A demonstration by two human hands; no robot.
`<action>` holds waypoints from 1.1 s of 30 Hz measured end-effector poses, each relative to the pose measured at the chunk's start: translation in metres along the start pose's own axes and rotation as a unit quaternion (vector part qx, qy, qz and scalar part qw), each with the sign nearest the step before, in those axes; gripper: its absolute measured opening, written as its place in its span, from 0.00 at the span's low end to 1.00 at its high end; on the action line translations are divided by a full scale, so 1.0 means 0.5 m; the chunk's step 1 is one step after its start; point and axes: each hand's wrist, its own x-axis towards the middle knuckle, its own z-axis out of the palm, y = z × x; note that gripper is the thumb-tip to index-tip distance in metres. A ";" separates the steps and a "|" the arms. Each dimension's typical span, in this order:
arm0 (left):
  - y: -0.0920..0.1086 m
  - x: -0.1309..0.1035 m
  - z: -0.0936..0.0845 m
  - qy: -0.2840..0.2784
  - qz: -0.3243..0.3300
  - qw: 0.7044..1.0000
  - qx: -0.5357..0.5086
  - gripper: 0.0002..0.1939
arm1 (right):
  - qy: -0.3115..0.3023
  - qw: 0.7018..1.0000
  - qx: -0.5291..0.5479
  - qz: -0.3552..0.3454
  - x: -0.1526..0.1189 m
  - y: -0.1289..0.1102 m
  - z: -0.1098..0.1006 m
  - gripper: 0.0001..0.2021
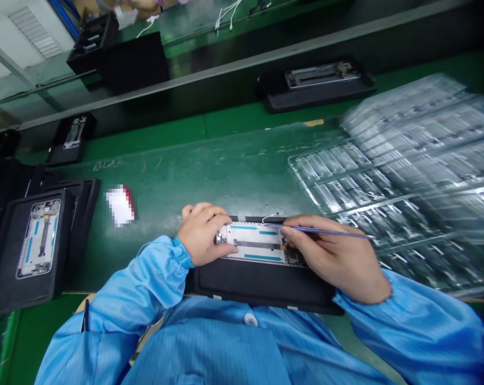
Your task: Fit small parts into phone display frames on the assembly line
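A phone frame (262, 246) with blue strips and a dark flat cable lies lengthwise on a black foam tray (266, 283) before me. My left hand (204, 235) grips its left end, the thumb over the inner face and the fingers along the far edge. In my right hand (334, 254) are purple-blue tweezers (322, 231), pinched between thumb and fingers and pointing left along the far edge of the frame. Close to their tips is a thin white wire (269, 217); whether the tips grip it I cannot tell. My right hand covers the frame's right end.
To the right are stacked clear plastic trays (386, 176), blurred. Black trays with phone frames stand at the left (41, 238), at the far left (74, 133) and at the back (322, 75). A blurred white-and-red item (121, 206) lies left of my hand. A rail (226, 67) crosses behind.
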 end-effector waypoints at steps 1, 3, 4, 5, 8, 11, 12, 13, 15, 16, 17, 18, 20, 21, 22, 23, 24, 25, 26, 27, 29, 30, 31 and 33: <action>0.000 0.000 0.000 -0.001 0.000 1.000 -0.001 0.30 | 0.003 1.000 0.001 -0.002 0.000 -0.001 0.001 0.09; 0.000 0.001 -0.001 -0.003 0.001 1.000 -0.003 0.31 | 0.010 1.000 0.007 -0.011 0.001 -0.002 0.003 0.09; 0.000 0.001 -0.001 -0.003 0.001 1.000 -0.004 0.31 | 0.012 1.000 0.008 -0.014 0.001 -0.002 0.004 0.08; 0.000 0.002 -0.002 -0.003 0.001 1.000 -0.005 0.31 | 0.013 1.000 0.008 -0.017 0.001 -0.001 0.005 0.08; 0.000 0.002 -0.003 -0.007 0.000 1.000 -0.004 0.31 | 0.008 1.000 -0.001 -0.018 -0.001 0.001 0.005 0.09; 0.001 0.001 -0.003 -0.010 0.000 1.000 -0.002 0.30 | 0.005 1.000 -0.014 -0.025 -0.001 0.000 0.005 0.09; 0.001 0.001 -0.003 -0.009 0.001 1.000 -0.002 0.30 | 0.004 0.999 -0.020 -0.027 0.000 -0.002 0.005 0.10; 0.001 0.001 -0.003 -0.008 0.003 1.000 -0.002 0.30 | 0.004 0.999 -0.025 -0.028 0.002 -0.003 0.005 0.10; 0.002 0.001 -0.003 -0.007 0.007 1.000 -0.004 0.30 | 0.001 0.999 -0.027 -0.027 0.007 -0.006 0.006 0.11; 0.002 0.002 -0.003 -0.008 0.007 1.000 -0.005 0.30 | 0.000 0.999 -0.023 -0.026 0.010 -0.007 0.008 0.11; 0.002 0.002 -0.003 -0.009 0.006 1.000 -0.006 0.30 | 0.000 1.000 -0.016 -0.024 0.012 -0.006 0.010 0.11; 0.002 0.003 -0.003 -0.010 0.003 1.000 -0.008 0.30 | 0.004 1.000 -0.007 -0.021 0.013 -0.005 0.013 0.12; 0.002 0.002 -0.002 -0.013 -0.001 1.000 -0.013 0.30 | 0.018 1.000 0.016 -0.010 0.010 -0.001 0.019 0.12; 0.001 0.002 -0.001 -0.011 -0.003 1.000 -0.017 0.30 | 0.030 0.999 0.029 -0.001 0.005 0.001 0.020 0.11; 0.001 0.001 0.000 -0.006 -0.005 1.000 -0.020 0.30 | 0.044 0.998 0.041 0.009 -0.001 0.002 0.018 0.11; 0.000 -0.001 0.001 0.002 -0.010 1.000 -0.022 0.30 | 0.060 0.997 0.051 0.017 -0.008 0.003 0.013 0.10; -0.001 -0.002 0.002 0.013 -0.018 1.000 -0.021 0.28 | 0.083 0.995 0.061 0.019 -0.014 0.002 0.003 0.10; -0.003 -0.003 0.004 0.025 -0.030 0.999 -0.018 0.25 | 0.109 0.991 0.072 0.017 -0.018 0.002 -0.011 0.10; -0.004 -0.004 0.005 0.035 -0.042 0.998 -0.013 0.21 | 0.137 0.987 0.079 0.010 -0.016 0.002 -0.030 0.10; -0.006 -0.004 0.008 0.043 -0.054 0.998 -0.007 0.16 | 0.160 0.984 0.079 -0.003 -0.006 0.003 -0.053 0.10; -0.012 0.000 0.014 0.054 -0.070 0.996 0.005 0.12 | 0.181 0.982 0.042 -0.028 0.045 0.008 -0.105 0.10; -0.016 0.002 0.017 0.063 -0.074 0.995 0.009 0.12 | 0.173 0.984 -0.005 -0.035 0.089 0.012 -0.131 0.11; -0.023 0.004 0.021 0.075 -0.077 0.994 0.010 0.12 | 0.156 0.985 -0.063 -0.038 0.144 0.015 -0.158 0.13; -0.039 0.005 0.025 0.109 -0.078 0.991 0.008 0.13 | 0.104 0.977 -0.186 -0.027 0.278 0.021 -0.211 0.17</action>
